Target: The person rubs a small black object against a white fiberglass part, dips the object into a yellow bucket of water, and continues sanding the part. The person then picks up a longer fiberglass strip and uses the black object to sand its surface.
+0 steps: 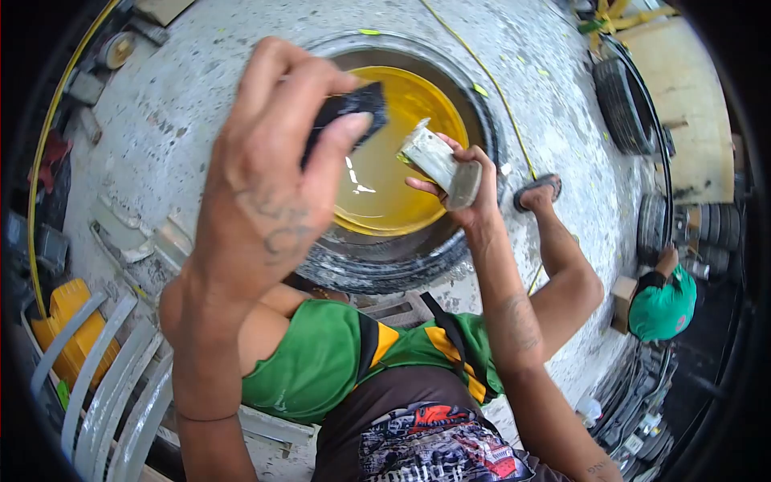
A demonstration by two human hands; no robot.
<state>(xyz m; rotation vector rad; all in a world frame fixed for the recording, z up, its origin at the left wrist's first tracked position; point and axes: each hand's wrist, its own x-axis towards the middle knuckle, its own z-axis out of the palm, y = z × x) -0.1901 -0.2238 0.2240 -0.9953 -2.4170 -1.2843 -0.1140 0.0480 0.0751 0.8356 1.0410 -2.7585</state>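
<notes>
Left of the upper centre of the frame, a black block [373, 103] is pinched between the thumb and fingers of the left hand [273, 153]. Just right of the upper centre, a pale, smeared piece [434, 157] is clasped by the fingers of the right hand [483, 201]. Behind both, cloudy liquid [381, 161] is held in a yellow basin [451, 100], which is ringed by a tyre [369, 277]. At the right, a person in green [662, 305] is seen.

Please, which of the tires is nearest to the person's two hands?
The tire around the yellow basin, beneath the left hand and right hand. The other tires are farther off, toward the picture's right edge.
</notes>
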